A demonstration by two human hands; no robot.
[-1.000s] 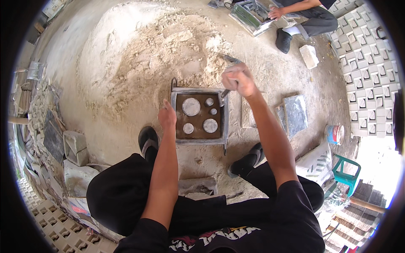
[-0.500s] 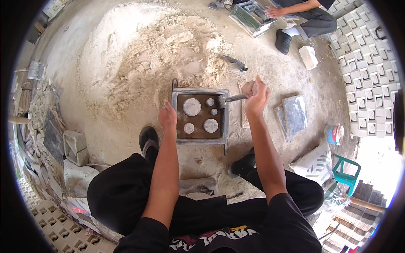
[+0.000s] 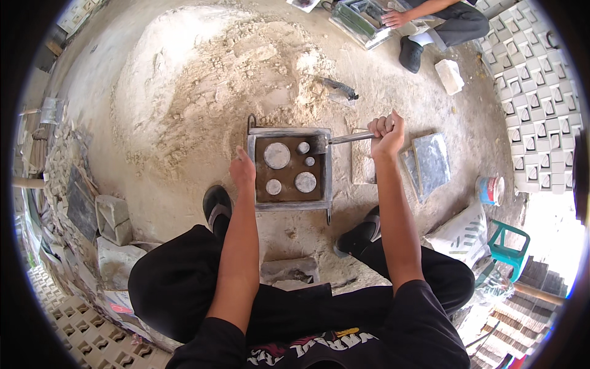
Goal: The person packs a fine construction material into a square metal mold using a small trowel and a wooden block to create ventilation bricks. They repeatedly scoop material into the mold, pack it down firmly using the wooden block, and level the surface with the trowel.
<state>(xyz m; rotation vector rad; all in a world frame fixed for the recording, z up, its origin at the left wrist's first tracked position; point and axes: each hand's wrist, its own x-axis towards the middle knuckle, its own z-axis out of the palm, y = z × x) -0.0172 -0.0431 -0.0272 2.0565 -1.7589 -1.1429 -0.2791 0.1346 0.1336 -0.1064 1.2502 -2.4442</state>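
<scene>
A square metal mould (image 3: 289,206) stands on the ground between my feet. Inside it are a layer of brown material (image 3: 289,178) and several round discs, among them a large pale one (image 3: 276,155). My right hand (image 3: 388,136) is closed round the handle of a long metal tool (image 3: 353,138). The flat end of this tool is in the mould's far right corner, against the wall. At the mould's left wall is my left hand (image 3: 244,169), thumb up and fingers curled at the rim, partly hidden from above.
Beyond the mould lie a heap of pale powder (image 3: 227,80) and a dark-handled tool (image 3: 339,88). Flat slabs (image 3: 430,163) lie to the right, near a white block (image 3: 449,77). Another person's hand (image 3: 393,18) works at a second mould. A green stool (image 3: 510,243) stands at right.
My right hand has moved a little to the right and the tool's handle lies flatter, its end still in the corner. My left hand stays at the left wall.
</scene>
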